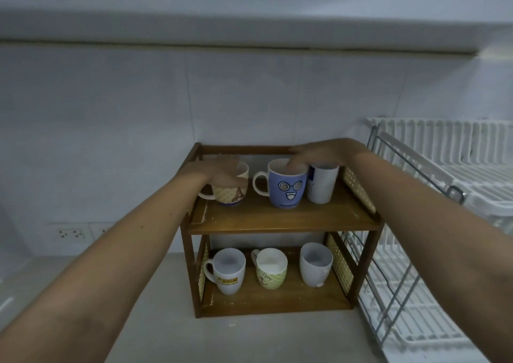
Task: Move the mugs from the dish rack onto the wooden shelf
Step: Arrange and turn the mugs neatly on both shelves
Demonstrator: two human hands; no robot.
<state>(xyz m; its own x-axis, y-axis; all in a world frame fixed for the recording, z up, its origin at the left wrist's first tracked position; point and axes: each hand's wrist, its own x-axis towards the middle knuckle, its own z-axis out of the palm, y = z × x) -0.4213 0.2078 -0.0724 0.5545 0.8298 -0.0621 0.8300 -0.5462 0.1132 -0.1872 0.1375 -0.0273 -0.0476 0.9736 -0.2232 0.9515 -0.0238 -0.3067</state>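
Observation:
A two-tier wooden shelf (280,221) stands on the counter against the wall. Its top tier carries a yellow patterned mug (230,194), a blue mug with a cartoon face (288,189) and a white mug (322,185). My left hand (219,172) wraps over the rim of the yellow mug. My right hand (319,153) rests on the blue mug, fingertips dipping inside its rim. On the lower tier stand a white logo mug (229,272), a yellow-green mug (270,269) and a plain white mug (315,264).
A white wire dish rack (433,168) with a metal frame stands right of the shelf; no mugs show in it. A wall socket (70,233) sits low on the tiled wall at left. Grey counter (222,337) runs in front of the shelf.

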